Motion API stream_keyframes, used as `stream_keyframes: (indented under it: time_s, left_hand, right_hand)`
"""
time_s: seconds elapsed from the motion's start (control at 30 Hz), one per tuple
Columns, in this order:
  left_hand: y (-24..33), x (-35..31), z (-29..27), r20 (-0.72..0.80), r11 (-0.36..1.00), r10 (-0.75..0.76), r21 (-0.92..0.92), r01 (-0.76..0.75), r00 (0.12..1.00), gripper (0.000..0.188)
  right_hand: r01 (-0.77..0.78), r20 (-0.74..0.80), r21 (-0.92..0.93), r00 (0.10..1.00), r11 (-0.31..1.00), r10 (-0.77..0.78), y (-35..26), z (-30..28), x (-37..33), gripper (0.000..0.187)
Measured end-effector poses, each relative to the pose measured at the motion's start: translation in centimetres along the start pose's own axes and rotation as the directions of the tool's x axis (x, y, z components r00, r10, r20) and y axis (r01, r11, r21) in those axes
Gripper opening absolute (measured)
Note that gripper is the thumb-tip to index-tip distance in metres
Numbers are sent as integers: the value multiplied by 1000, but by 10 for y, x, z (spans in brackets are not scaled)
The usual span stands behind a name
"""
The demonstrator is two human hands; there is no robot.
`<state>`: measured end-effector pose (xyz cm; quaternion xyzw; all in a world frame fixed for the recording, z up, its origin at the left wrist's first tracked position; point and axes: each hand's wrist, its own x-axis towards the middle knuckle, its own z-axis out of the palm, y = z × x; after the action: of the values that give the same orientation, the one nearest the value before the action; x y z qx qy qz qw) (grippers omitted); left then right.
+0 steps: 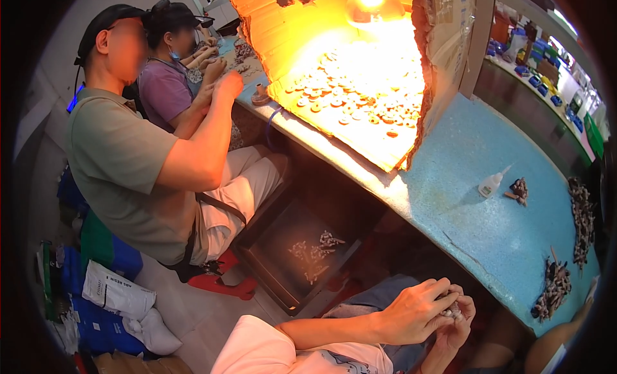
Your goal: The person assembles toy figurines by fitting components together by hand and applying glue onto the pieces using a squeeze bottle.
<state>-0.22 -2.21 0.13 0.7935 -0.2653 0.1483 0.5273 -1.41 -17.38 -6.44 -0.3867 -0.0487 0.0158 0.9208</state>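
Observation:
In front of my lap, over the jeans and close to the table's near edge, my two hands are brought together. Fingers of my left hand (414,314) are bent and pinch a small lumpy grey-beige piece (454,310). From the other side my right hand (457,330) curls round the same piece. Its exact kind cannot be made out, since fingers cover much of it. Beyond them on the blue tabletop (463,213) stands a white squeeze bottle (491,184) with a thin nozzle, beside a small heap of dark and tan pieces (518,191).
Larger heaps of small pieces (551,289) lie along the table's right side. A cardboard box (443,46) surrounds a glowing lamp (371,4) over many small round pieces. Left of me, an open dark drawer (283,271) holds several pieces. Two co-workers (128,175) sit along the table.

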Motion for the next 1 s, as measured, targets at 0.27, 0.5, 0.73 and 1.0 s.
stream_keyframes:
  time_s: [0.27, 0.5, 0.73, 1.0]
  left_hand:
    - [0, 0, -1, 9, 1000, -17, 0, 17, 1000, 43]
    - [-1, -1, -1, 3, 1000, -12, 4, 12, 1000, 43]
    - [-2, -1, 0, 11, 1000, -17, 13, 17, 1000, 42]
    - [-2, -1, 0, 12, 1000, -16, 8, 16, 1000, 42]
  right_hand:
    - [-28, 1, 10, 1000, 1000, 28, -2, 6, 2, 34]
    - [-32, -12, 21, 999, 999, 32, -2, 6, 1, 34]
    - [-33, -17, 14, 999, 999, 33, 0, 3, 1, 34]
    - [-39, -10, 40, 999, 998, 39, -2, 6, 1, 34]
